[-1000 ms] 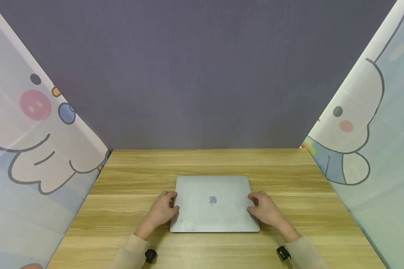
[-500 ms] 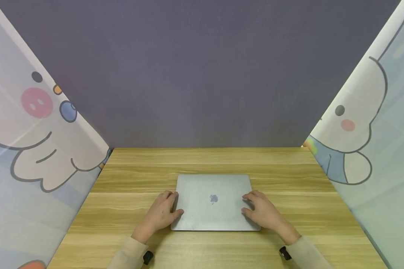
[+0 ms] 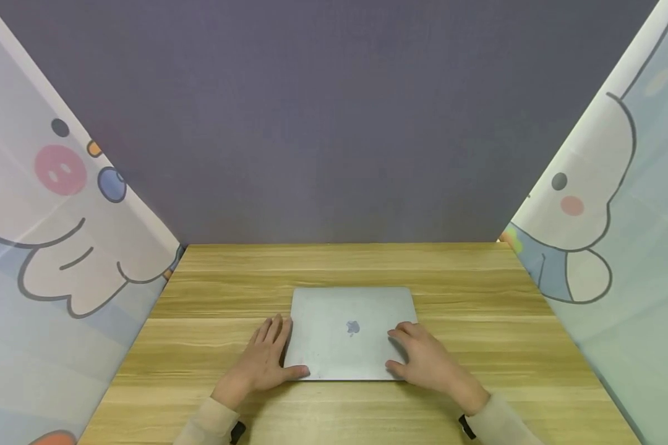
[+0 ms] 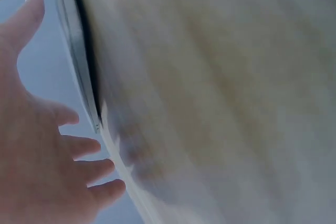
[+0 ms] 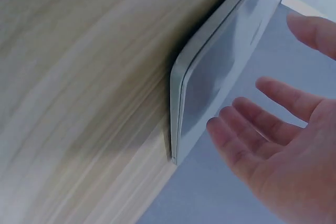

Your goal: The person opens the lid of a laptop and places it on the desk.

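Note:
A closed silver laptop [image 3: 342, 352] with an apple logo on its lid lies flat on the wooden table. My left hand [image 3: 258, 364] is at the laptop's left side, fingers spread and fairly straight, with the thumb over the front left corner. In the left wrist view, that hand's fingers [image 4: 89, 169] reach past the laptop's edge [image 4: 79, 56]. Over the right part of the lid hovers my right hand [image 3: 425, 364], fingers loosely bent. The right wrist view shows those fingers [image 5: 247, 135] above the lid [image 5: 210, 98], with a gap beneath them. Neither hand grips anything.
The wood-grain table [image 3: 334, 266] extends around the laptop. A dark grey panel [image 3: 334, 123] rises at its back edge. Cartoon-printed cloths [image 3: 11, 346] flank the table on both sides. Dark straps with small devices sit at both wrists.
Both hands have let go of the laptop's side edges. The left fingers have straightened and its thumb has slid toward the front corner. The right hand has moved left over the lid.

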Motion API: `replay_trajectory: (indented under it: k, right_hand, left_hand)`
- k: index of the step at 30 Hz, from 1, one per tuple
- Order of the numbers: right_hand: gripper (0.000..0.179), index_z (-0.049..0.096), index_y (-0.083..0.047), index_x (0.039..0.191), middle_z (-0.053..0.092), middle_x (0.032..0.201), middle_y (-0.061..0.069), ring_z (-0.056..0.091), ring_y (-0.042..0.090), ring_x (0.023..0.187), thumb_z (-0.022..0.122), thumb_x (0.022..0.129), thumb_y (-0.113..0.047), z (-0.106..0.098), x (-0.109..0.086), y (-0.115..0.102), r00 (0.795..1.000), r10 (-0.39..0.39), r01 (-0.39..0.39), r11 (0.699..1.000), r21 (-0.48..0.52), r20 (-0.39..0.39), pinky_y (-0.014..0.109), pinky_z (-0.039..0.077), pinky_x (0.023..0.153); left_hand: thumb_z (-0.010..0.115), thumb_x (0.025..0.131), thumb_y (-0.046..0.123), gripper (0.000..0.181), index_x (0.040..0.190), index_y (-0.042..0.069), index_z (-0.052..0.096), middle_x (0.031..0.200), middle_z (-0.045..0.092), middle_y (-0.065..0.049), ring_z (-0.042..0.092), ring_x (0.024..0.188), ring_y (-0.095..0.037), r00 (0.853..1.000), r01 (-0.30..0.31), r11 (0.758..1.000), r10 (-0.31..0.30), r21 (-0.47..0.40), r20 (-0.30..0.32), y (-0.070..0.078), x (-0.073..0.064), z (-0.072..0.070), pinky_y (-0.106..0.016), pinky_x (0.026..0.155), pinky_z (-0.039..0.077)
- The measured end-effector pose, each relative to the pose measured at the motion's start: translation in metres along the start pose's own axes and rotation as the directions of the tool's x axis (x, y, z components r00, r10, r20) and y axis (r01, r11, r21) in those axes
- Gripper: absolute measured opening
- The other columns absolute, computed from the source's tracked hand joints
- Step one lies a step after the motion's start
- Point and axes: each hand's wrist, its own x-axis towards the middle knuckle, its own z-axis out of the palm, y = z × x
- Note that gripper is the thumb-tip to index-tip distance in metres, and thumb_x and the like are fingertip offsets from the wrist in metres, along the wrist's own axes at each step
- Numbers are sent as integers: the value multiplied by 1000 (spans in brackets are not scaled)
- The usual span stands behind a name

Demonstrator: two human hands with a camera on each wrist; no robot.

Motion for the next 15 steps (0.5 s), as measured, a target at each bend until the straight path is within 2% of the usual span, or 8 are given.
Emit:
replay_trajectory:
  k: [4,15]
  right_hand:
    - [62,67,0,125,62,126,14,59,35,118,83,80,-40,5,-1,-2,1000,-21,21,999,-30,23,52,50,101]
    - [72,65,-2,129,58,133,17,54,37,124,82,77,-48,11,-3,-11,999,-28,33,995,-93,47,59,48,100]
  left_hand:
    - [57,83,80,116,162,3,20,164,17,-30,15,151,-50,1000,11,1000,-11,8,22,-1,-2,3,-64,120,17]
    - [67,77,78,117,160,4,29,161,26,-30,22,147,-52,1000,-10,999,10,-31,15,0,-4,-2,-69,115,23]
